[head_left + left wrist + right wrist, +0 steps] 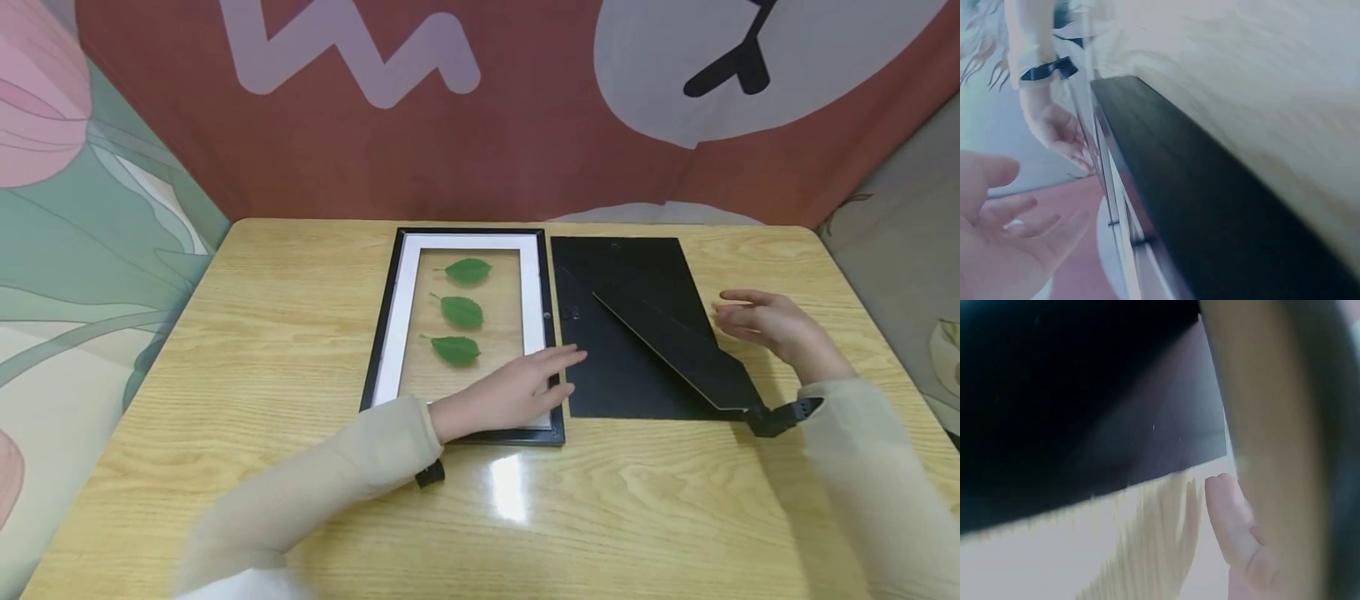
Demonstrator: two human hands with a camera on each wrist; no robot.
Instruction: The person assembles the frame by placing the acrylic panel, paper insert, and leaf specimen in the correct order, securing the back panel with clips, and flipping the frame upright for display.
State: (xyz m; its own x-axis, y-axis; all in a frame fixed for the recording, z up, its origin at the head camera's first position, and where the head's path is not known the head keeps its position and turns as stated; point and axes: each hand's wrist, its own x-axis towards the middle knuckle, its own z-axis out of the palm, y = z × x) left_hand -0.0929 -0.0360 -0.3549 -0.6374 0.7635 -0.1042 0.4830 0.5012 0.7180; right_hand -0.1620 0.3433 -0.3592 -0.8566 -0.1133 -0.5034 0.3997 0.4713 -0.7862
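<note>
A black picture frame (517, 437) with a white mat lies on the table, with three green leaves (461, 312) in a column inside it. My left hand (510, 392) is over the frame's lower right side, its fingers extended past the rim. In the left wrist view, that hand (1016, 231) shows spread fingers beside the frame's black side (1179, 169). To the right lies a black backing board (615, 367), its easel leg (675, 342) raised at an angle. My right hand (772, 325) is beside the board's right edge, fingers loosely bent and holding nothing.
The light wooden table (285, 333) carries the frame and board side by side near its back edge. A red patterned cloth (525, 158) stands behind it. A dark wrist camera (780, 417) on my right sleeve overlaps the easel leg's lower end.
</note>
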